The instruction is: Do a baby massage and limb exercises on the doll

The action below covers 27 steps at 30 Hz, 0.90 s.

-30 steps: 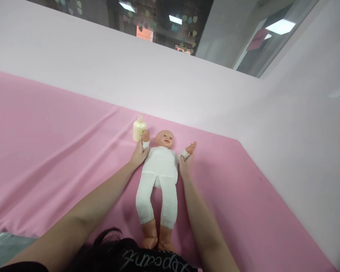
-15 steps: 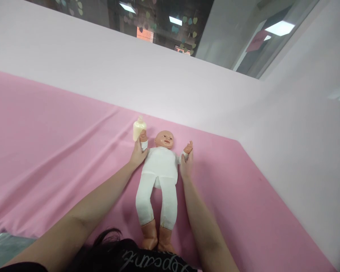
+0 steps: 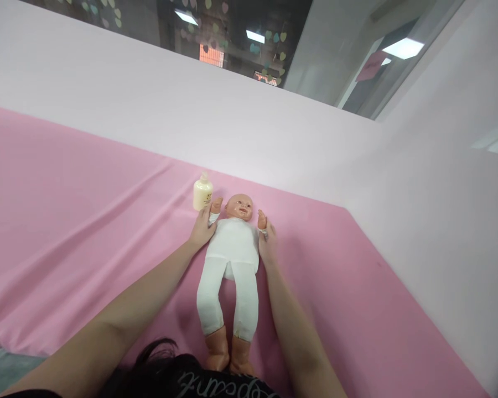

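A baby doll (image 3: 233, 243) with a white cloth body and plastic head, hands and feet lies on its back on the pink sheet (image 3: 340, 287). Its head points away from me and its feet towards me. My left hand (image 3: 203, 225) is closed around the doll's arm on the left, just below the plastic hand. On the other side my right hand (image 3: 268, 243) grips the doll's other arm near its wrist. Both doll hands stick up past my fingers. Just beyond my left hand stands a cream-coloured pump bottle (image 3: 202, 192), upright.
A white wall (image 3: 240, 132) rises behind the sheet and continues along the right. Above it is a window (image 3: 232, 38) with heart stickers and light reflections. The sheet has folds on the left, and a grey-green surface (image 3: 8, 367) shows below its edge.
Both doll arms have swung inwards towards its head, moved by my hands. More of the pump bottle shows now. The view has shifted slightly.
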Motion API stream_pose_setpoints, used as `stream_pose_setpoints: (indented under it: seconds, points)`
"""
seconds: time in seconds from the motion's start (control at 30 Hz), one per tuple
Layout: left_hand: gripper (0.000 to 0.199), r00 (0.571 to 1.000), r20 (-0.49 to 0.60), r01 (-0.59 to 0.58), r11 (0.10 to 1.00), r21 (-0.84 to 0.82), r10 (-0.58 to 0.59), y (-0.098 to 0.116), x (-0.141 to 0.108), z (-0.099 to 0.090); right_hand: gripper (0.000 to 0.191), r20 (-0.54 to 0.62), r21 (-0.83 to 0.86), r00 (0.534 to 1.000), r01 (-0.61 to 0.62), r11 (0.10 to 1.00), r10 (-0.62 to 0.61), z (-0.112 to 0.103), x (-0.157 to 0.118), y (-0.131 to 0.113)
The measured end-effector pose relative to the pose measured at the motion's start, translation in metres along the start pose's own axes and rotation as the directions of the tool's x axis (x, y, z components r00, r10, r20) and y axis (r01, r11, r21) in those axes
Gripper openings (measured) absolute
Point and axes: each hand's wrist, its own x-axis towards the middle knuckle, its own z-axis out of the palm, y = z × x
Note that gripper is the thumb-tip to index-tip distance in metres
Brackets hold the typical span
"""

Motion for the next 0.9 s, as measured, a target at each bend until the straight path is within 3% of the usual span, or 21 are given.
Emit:
stream_pose_setpoints:
  seconds: [0.9]
  points:
    - [0.076, 0.999, 0.014, -0.030, 0.999, -0.024, 0.030, -0.0010, -0.0001, 0.0011, 0.060, 0.012, 0.014, 0.997, 0.070, 0.997, -0.070, 0.0059, 0.0025, 0.0046]
